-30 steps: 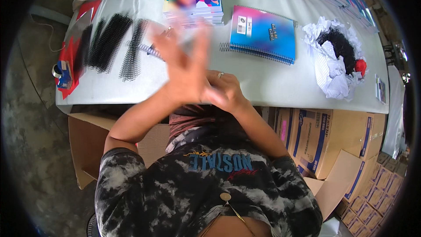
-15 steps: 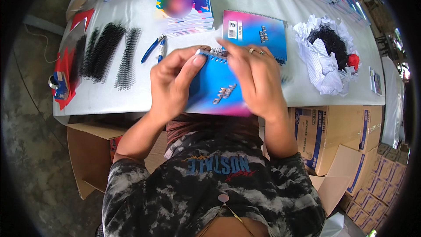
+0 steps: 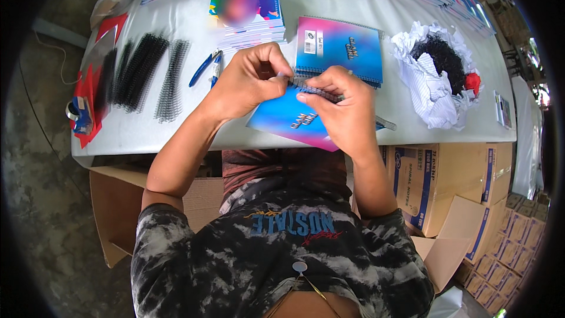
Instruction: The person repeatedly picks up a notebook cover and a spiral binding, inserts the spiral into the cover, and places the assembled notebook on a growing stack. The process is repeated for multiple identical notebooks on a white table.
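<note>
left hand (image 3: 250, 85) has just slid its thumb off the cover corner; right hand (image 3: 347, 109) has folded in its pointing finger. i judge the work now centres on the dark, spiral wire coil (image 3: 300, 83). blue-and-pink card-covered notebook (image 3: 281, 115): 12 o'clock, between both hands. left pinches tight, seemingly on the coil's end, forearm toward 7–8. right, nearly closed, grips the coiled edge, forearm toward 5.

Soft light brightens the table (image 3: 132, 132), its edges bowed by distortion.
</note>
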### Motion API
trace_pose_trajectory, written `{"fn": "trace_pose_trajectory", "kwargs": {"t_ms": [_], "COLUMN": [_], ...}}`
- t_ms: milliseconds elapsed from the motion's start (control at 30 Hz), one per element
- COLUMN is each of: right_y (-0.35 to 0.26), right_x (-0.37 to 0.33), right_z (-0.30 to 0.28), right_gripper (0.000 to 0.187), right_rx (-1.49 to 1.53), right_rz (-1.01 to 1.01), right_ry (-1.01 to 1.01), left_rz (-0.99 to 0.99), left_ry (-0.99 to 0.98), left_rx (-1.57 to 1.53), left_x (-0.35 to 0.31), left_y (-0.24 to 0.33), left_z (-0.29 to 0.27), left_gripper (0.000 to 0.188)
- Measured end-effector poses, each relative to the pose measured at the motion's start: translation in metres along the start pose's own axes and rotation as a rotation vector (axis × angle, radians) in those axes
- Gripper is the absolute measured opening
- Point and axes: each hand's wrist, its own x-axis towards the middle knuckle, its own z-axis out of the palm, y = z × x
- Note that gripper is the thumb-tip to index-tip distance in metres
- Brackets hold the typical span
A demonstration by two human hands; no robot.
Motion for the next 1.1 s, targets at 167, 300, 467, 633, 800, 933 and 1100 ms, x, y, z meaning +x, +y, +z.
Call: {"fn": "trace_pose_trajectory", "kwargs": {"t_ms": [167,300,467,633,800,933,1100], "right_y": [-0.01,0.05,0.17,0.178,0.175,0.177,0.145], "right_x": [0.018,0.037,0.024,0.024,0.022,0.02,0.021], "right_z": [-0.049,-0.085,-0.073,-0.066,-0.064,-0.068,-0.054], "right_gripper": [0.025,0.05,0.033,0.024,0.027,0.036,0.042], "right_rx": [-0.191,-0.066,-0.131,-0.185,-0.234,-0.17,-0.582], "right_rz": [-0.412,-0.307,0.173,0.115,0.07,0.044,-0.226], "right_ry": [0.537,0.835,0.654,0.755,0.755,0.759,0.863], "left_rz": [0.126,0.452,0.089,0.095,0.165,0.4,0.283], "left_ry": [0.129,0.723,0.699,0.701,0.649,0.72,0.517], "left_rx": [0.471,0.385,1.093,0.907,1.191,1.234,1.721], "left_x": [0.017,0.084,0.083,0.068,0.064,0.071,0.043], "left_y": [0.014,-0.04,-0.132,-0.149,-0.135,-0.081,-0.077], "left_z": [0.018,0.034,0.049,0.05,0.046,0.009,-0.08], "left_gripper": [0.021,0.035,0.035,0.027,0.029,0.045,0.045]}}
